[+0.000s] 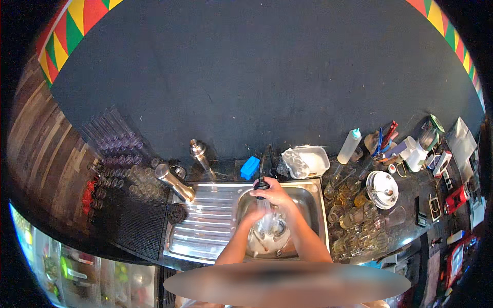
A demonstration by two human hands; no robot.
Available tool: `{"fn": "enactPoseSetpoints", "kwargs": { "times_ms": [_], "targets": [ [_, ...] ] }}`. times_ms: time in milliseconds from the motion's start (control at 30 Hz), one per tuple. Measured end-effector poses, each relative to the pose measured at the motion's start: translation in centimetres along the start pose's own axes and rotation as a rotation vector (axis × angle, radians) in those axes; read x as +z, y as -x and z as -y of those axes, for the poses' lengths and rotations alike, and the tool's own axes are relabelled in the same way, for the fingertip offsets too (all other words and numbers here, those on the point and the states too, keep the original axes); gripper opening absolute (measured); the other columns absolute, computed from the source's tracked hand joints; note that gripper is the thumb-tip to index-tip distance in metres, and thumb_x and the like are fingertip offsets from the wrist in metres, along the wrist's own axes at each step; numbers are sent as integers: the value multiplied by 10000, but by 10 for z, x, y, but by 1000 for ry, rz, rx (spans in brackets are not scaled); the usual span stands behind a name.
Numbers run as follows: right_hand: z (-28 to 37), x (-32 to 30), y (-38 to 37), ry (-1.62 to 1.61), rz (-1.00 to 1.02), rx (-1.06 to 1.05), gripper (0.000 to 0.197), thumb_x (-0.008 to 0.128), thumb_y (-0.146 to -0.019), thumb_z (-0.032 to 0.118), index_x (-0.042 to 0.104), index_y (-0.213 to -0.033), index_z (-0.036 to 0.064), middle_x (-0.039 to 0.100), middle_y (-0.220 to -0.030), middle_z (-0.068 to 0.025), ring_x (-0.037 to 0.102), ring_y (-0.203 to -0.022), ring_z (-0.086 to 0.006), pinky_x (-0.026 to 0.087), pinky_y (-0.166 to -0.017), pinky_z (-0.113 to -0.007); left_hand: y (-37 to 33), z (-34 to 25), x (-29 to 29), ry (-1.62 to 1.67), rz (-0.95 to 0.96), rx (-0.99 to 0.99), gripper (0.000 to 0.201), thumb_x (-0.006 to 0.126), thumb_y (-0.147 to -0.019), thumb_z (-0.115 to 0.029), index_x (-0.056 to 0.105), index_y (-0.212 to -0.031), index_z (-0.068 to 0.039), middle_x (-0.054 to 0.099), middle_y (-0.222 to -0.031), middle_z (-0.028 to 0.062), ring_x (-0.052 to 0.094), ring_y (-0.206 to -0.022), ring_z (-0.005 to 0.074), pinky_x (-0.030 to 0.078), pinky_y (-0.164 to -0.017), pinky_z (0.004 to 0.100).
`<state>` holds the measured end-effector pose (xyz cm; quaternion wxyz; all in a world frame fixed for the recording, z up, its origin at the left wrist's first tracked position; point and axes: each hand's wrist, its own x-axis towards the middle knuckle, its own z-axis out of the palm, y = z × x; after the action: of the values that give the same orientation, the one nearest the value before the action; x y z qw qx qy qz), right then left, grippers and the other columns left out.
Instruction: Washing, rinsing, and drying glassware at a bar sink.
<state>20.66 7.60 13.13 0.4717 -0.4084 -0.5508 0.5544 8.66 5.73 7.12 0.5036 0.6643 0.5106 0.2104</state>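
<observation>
My right hand (pixel 276 194) is wrapped round the black faucet head (pixel 261 184) above the steel sink (pixel 322 215). Water (pixel 263 206) runs down from it in a pale stream. Lower and to the left, my left hand (pixel 251 217) reaches into the basin beside the stream, its fingers mostly hidden by the water. Clear, shiny glassware (pixel 278 227) shows in the basin close to that hand; whether the hand grips it I cannot make out. Below it, the basin holds something whitish (pixel 267 244), perhaps foamy water.
A ribbed drainboard (pixel 205 215) adjoins the sink, with a steel shaker (pixel 174 183) at its left edge. Behind stand a second shaker (pixel 200 154), a blue box-like item (pixel 250 167) and a white tub (pixel 314 161). Several used glasses (pixel 354 218) crowd the right counter beside white stacked dishes (pixel 382 190).
</observation>
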Motion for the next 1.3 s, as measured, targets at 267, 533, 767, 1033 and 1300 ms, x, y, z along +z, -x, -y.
{"fn": "enactPoseSetpoints", "kwargs": {
  "times_ms": [267,533,767,1033,1300],
  "targets": [
    [3,0,0,0,36,-34,261,754,-661,102,558,-825,51,538,-736,40,476,-667,-36,413,-604,-207,6,40,26,1441,-105,-286,358,545,-778,-339,556,-1033,-88,597,-954,75,578,-848,247,470,-764,423],
    [-1,-22,-1,-21,-30,-121,257,773,-634,112,557,-752,39,564,-712,23,481,-646,-37,403,-561,-209,42,-1,30,1584,-70,-226,363,511,-796,-360,557,-1017,-75,600,-927,85,592,-801,261,490,-723,410],
    [4,-8,-14,-85,57,-41,191,740,-659,78,576,-747,37,589,-727,6,525,-665,-57,428,-605,-215,15,39,45,1855,-192,-220,381,413,-829,-379,560,-1007,-76,601,-954,76,590,-870,240,480,-752,400],
    [-6,-7,-9,-9,-114,-143,226,759,-644,58,548,-724,47,517,-695,42,456,-649,-46,389,-573,-220,11,22,45,1778,-359,-278,464,309,-858,-429,524,-1114,-108,573,-1069,35,548,-1002,196,438,-858,372],
    [-24,-14,4,-217,-132,33,195,623,-775,181,595,-888,25,598,-822,-18,554,-724,-108,436,-655,-226,34,29,34,1771,-297,-112,504,394,-802,-491,538,-1093,-104,572,-1060,62,537,-996,246,418,-873,415]
  ]
}}
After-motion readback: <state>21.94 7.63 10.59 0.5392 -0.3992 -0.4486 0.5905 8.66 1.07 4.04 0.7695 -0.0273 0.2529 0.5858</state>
